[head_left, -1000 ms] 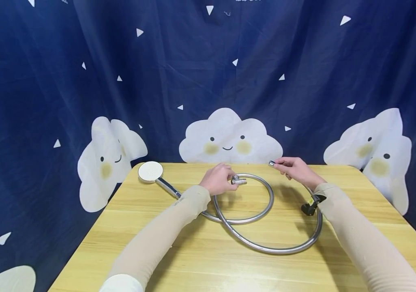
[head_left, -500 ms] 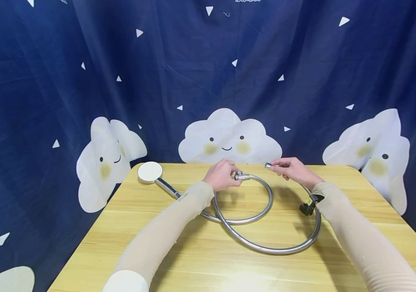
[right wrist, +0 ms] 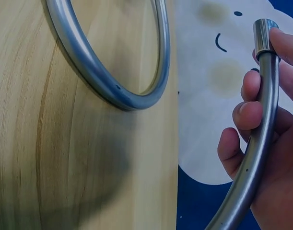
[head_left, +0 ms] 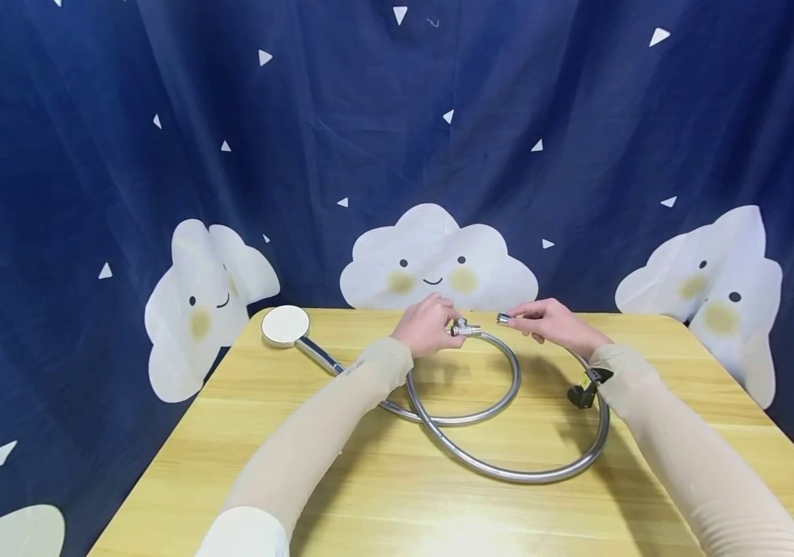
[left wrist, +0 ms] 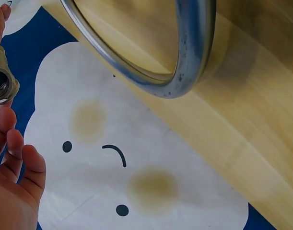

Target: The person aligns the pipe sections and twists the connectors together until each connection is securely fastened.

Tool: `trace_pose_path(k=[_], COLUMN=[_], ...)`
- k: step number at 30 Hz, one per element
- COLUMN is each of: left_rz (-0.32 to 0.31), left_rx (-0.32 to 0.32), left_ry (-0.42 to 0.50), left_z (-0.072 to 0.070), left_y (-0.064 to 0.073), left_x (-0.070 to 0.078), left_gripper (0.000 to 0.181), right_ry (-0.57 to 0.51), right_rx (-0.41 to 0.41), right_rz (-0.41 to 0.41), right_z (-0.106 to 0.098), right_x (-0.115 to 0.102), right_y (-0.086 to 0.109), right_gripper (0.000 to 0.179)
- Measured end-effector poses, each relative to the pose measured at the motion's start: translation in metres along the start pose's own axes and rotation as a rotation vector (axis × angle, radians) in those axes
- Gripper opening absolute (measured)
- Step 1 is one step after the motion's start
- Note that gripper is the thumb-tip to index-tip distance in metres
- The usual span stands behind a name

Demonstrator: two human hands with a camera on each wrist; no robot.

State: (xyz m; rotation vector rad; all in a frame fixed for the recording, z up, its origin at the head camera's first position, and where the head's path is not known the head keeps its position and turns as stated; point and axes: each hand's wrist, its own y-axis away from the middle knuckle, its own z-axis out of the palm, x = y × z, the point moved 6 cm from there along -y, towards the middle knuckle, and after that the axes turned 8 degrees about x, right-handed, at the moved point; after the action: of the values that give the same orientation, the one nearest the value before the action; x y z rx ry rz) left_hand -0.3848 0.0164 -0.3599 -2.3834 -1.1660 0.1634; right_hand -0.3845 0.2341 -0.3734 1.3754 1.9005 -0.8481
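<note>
My left hand (head_left: 426,325) pinches a small chrome valve fitting (head_left: 466,330) above the table's far part. In the left wrist view the threaded opening of the fitting (left wrist: 1,84) shows at the left edge. My right hand (head_left: 556,323) grips a metal shower hose just behind its chrome end nut (head_left: 503,318), thumb against the nut. The right wrist view shows the hose (right wrist: 263,124) running down across the curled fingers. Nut and fitting face each other, a short gap apart. Loops of the shower hose (head_left: 535,477) lie between and below the hands.
A shower head (head_left: 285,326) with a white face and chrome handle lies at the table's far left. The wooden table (head_left: 397,518) ends at a dark blue curtain (head_left: 439,139) printed with clouds. A black wrist camera (head_left: 581,396) sits on the right wrist.
The left hand has moved right and slightly away with the fitting, which has turned a little. The right hand has brought the hose nut left, so the gap between them has narrowed.
</note>
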Motion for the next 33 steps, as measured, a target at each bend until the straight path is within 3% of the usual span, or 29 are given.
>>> trace_pose_path(k=[13,24,33], left_rz=[0.026,0.039,0.054], left_rx=[0.0,0.012,0.003], left_ry=[-0.019,0.001,0.028], left_z=[-0.007,-0.01,-0.008], left_y=[0.001,0.0,0.0], left_x=[0.002,0.004,0.006], left_gripper=[0.028,0.026,0.024], right_ry=[0.032,0.022,0.021], right_rx=[-0.112,-0.144,-0.151], right_rz=[-0.02,-0.038,-0.023], right_z=[0.018,0.025,0.027], right_x=[-0.005,-0.015,-0.012], right_y=[-0.005,-0.007,-0.006], right_gripper=[0.033,0.039,0.029])
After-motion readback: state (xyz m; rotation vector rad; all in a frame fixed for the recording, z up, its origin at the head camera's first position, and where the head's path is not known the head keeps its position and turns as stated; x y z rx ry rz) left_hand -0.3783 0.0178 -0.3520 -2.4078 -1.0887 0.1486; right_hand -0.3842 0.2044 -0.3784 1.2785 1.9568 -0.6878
